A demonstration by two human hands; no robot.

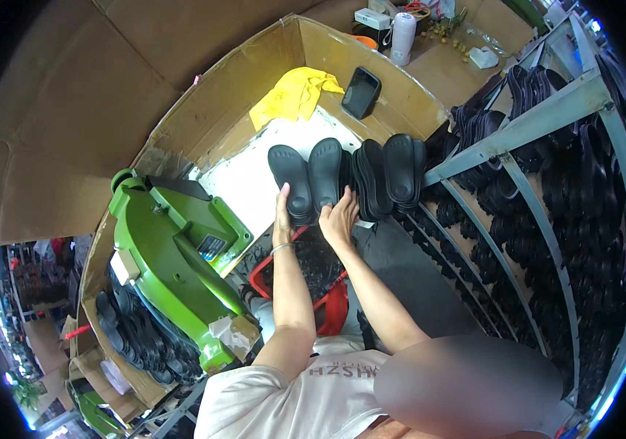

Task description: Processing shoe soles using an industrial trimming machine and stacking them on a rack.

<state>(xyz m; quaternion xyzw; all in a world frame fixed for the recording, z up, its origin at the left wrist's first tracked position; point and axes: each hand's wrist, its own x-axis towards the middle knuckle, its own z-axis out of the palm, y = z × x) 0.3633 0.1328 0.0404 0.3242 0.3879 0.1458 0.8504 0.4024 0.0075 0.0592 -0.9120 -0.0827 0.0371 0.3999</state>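
Several black shoe soles stand in stacked rows on a white work surface. My left hand grips the left side of the leftmost sole stack near its heel end, fingers pointing away from me. The heel end of the second sole stack is in my right hand, its thumb and fingers round the near edge. Just right of that hand are a third stack, turned edge-on, and a fourth stack. The undersides of the held stacks are hidden.
A green machine arm stands left of my forearms. Behind the soles are a yellow cloth and a dark phone by a cardboard wall. To the right, a metal rack holds many black soles. A red-rimmed basket sits below my hands.
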